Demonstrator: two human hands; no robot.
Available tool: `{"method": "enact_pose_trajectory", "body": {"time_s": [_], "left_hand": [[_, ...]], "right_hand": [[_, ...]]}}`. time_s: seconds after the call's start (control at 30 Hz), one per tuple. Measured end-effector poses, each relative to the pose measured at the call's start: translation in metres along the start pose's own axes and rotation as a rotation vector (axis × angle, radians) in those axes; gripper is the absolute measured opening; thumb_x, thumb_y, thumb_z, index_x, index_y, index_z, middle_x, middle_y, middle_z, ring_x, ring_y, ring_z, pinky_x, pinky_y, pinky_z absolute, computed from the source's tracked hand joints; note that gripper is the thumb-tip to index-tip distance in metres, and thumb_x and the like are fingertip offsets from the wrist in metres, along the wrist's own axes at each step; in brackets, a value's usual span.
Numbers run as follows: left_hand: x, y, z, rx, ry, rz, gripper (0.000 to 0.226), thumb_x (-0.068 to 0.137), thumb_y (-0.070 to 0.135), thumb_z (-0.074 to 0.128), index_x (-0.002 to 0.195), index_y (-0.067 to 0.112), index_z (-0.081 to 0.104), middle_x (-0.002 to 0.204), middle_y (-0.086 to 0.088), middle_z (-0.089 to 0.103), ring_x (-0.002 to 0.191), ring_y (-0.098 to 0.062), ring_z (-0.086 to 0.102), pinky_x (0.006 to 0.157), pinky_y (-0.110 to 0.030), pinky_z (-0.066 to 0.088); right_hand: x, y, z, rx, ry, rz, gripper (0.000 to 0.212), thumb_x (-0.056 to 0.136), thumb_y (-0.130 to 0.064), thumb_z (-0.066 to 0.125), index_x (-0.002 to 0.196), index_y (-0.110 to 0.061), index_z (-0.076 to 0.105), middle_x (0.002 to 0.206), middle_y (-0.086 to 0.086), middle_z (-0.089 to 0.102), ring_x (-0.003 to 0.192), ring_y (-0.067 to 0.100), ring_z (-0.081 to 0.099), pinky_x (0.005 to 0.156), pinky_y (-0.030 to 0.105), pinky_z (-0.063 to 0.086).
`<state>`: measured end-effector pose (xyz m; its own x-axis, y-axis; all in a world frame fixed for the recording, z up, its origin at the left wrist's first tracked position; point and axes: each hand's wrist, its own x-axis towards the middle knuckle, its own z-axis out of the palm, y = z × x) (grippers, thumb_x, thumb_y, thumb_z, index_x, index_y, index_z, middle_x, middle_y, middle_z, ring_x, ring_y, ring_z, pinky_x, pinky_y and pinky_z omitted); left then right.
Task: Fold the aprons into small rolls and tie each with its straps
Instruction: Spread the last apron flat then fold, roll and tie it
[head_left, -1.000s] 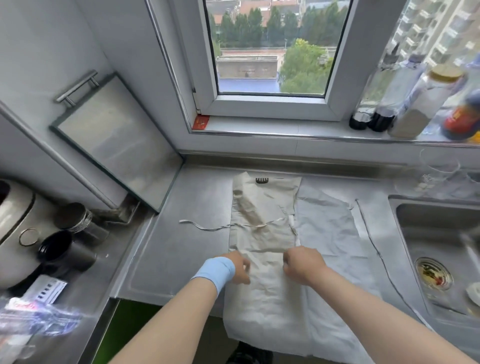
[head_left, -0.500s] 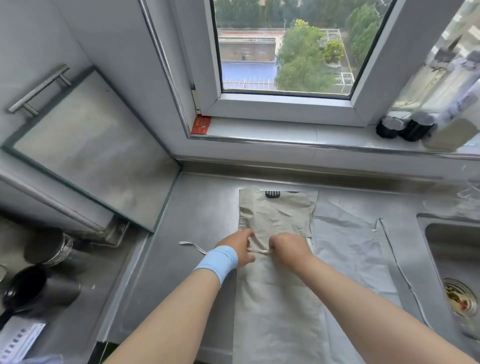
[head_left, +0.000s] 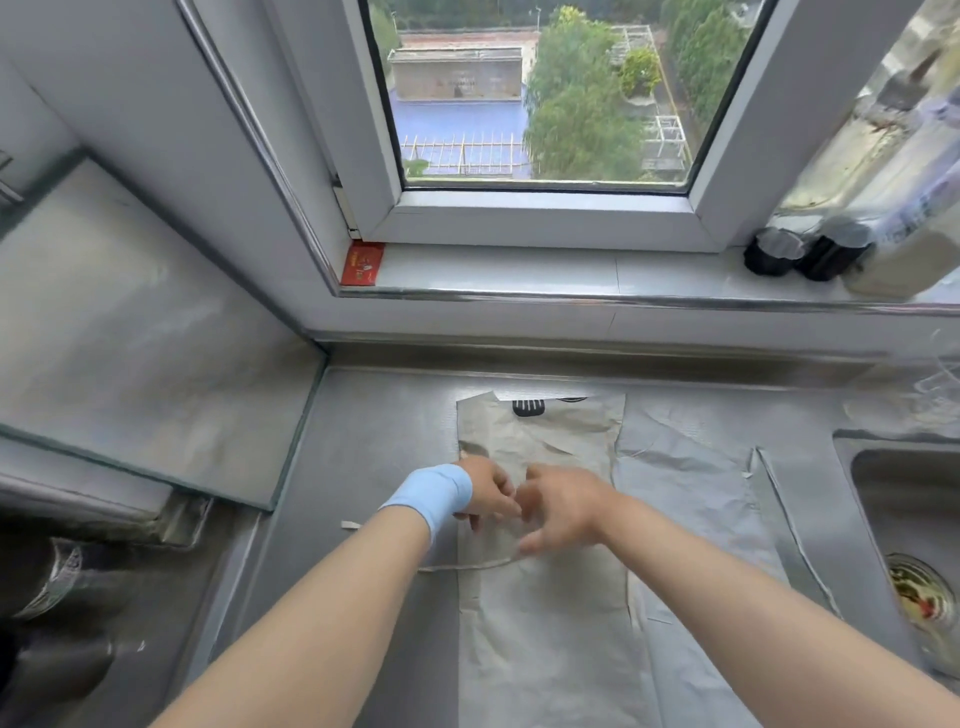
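Glass board (head_left: 156, 338): leaning on the left wall, away from the work.
Strap (head_left: 467, 566): trailing left off the beige apron, probably being gathered clear for rolling.
Left hand (head_left: 485, 499): fingers curled over the apron's middle; pinch unclear through blur.
Beige apron (head_left: 540, 613): folded into a narrow strip, flat, not yet rolled.
Right hand (head_left: 561, 512): beside the left, fingers bent down; grip unclear.
Grey apron (head_left: 685, 499): spread underneath, rightward.
Sink (head_left: 852, 467): far right, drain holding scraps.

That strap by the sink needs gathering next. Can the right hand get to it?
Probably yes: the strap lies uncovered to the right of the right hand, with only flat grey apron between.
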<state>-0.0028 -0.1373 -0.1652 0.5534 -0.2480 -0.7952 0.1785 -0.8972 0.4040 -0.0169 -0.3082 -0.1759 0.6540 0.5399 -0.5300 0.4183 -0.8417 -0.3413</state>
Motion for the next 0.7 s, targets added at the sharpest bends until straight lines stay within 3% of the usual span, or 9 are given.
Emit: {"method": "enact_pose_trajectory", "body": {"time_s": [0.07, 0.13, 0.27, 0.33, 0.4, 0.5, 0.57, 0.6, 0.7], "left_hand": [[0.007, 0.003, 0.013, 0.041, 0.015, 0.010, 0.008, 0.075, 0.033, 0.068, 0.079, 0.028, 0.063, 0.074, 0.006, 0.067, 0.059, -0.014, 0.061, 0.053, -0.020, 0.047], [0.010, 0.005, 0.023, 0.074, 0.002, 0.004, 0.015, 0.072, 0.036, 0.071, 0.082, 0.027, 0.065, 0.073, 0.005, 0.065, 0.060, -0.015, 0.060, 0.057, -0.021, 0.048], [0.007, 0.005, 0.034, 0.072, 0.008, 0.008, 0.027, 0.073, 0.040, 0.073, 0.095, 0.024, 0.068, 0.067, 0.008, 0.065, 0.048, -0.013, 0.060, 0.053, -0.018, 0.050], [0.007, 0.004, 0.034, 0.104, 0.009, -0.001, 0.016, 0.081, 0.034, 0.065, 0.089, 0.020, 0.069, 0.074, 0.006, 0.071, 0.046, -0.014, 0.057, 0.044, -0.015, 0.045], [0.006, 0.004, 0.024, 0.087, 0.067, -0.039, 0.019, 0.086, 0.032, 0.057, 0.078, 0.018, 0.065, 0.075, -0.001, 0.073, 0.045, -0.019, 0.056, 0.049, -0.020, 0.048], [0.009, 0.004, -0.013, 0.002, 0.308, -0.042, 0.015, 0.090, 0.027, 0.055, 0.078, 0.020, 0.060, 0.072, -0.002, 0.065, 0.058, -0.021, 0.059, 0.066, -0.024, 0.049], [0.011, 0.005, -0.044, -0.153, 0.631, 0.066, 0.011, 0.089, 0.019, 0.061, 0.099, 0.020, 0.067, 0.103, -0.002, 0.065, 0.084, -0.017, 0.062, 0.081, -0.019, 0.044], [0.011, 0.006, -0.056, -0.265, 0.773, 0.145, 0.025, 0.088, 0.013, 0.064, 0.112, 0.018, 0.065, 0.119, 0.000, 0.058, 0.093, -0.013, 0.059, 0.088, -0.015, 0.041], [0.011, 0.008, -0.072, -0.465, 0.944, 0.238, 0.043, 0.087, -0.003, 0.056, 0.124, 0.018, 0.059, 0.131, 0.001, 0.047, 0.100, -0.013, 0.059, 0.099, -0.022, 0.043]], "right_hand": [[0.003, -0.004, 0.014, -0.180, -0.034, -0.068, 0.035, 0.076, -0.047, 0.072, 0.101, -0.023, 0.070, 0.108, 0.002, 0.055, 0.093, 0.028, 0.062, 0.065, 0.031, 0.037], [0.008, 0.003, 0.019, -0.101, 0.040, -0.024, 0.023, 0.081, -0.035, 0.068, 0.097, -0.021, 0.074, 0.108, 0.004, 0.060, 0.094, 0.030, 0.063, 0.063, 0.029, 0.033], [0.013, 0.025, 0.010, 0.122, 0.150, 0.096, 0.019, 0.087, -0.040, 0.066, 0.092, -0.022, 0.068, 0.096, 0.000, 0.069, 0.092, 0.023, 0.063, 0.066, 0.027, 0.037], [0.012, 0.032, 0.003, 0.256, 0.222, 0.179, 0.015, 0.089, -0.040, 0.066, 0.090, -0.025, 0.065, 0.094, -0.001, 0.069, 0.091, 0.021, 0.062, 0.068, 0.029, 0.040], [0.013, 0.038, -0.004, 0.376, 0.351, 0.279, 0.013, 0.089, -0.039, 0.066, 0.087, -0.026, 0.066, 0.094, -0.002, 0.070, 0.091, 0.020, 0.063, 0.071, 0.029, 0.044], [0.016, 0.043, -0.023, 0.458, 0.460, 0.450, 0.014, 0.087, -0.040, 0.065, 0.085, -0.026, 0.070, 0.089, -0.003, 0.070, 0.090, 0.022, 0.063, 0.070, 0.028, 0.043], [0.022, 0.046, -0.040, 0.524, 0.490, 0.551, 0.017, 0.087, -0.035, 0.060, 0.083, -0.023, 0.070, 0.085, -0.002, 0.067, 0.089, 0.025, 0.061, 0.070, 0.027, 0.041], [0.026, 0.049, -0.048, 0.598, 0.512, 0.598, 0.017, 0.087, -0.031, 0.057, 0.081, -0.020, 0.069, 0.084, 0.000, 0.068, 0.088, 0.026, 0.061, 0.070, 0.027, 0.041], [0.034, 0.060, -0.066, 0.783, 0.540, 0.745, 0.021, 0.083, -0.016, 0.051, 0.088, -0.013, 0.071, 0.080, 0.007, 0.073, 0.085, 0.030, 0.068, 0.075, 0.029, 0.053]]}}
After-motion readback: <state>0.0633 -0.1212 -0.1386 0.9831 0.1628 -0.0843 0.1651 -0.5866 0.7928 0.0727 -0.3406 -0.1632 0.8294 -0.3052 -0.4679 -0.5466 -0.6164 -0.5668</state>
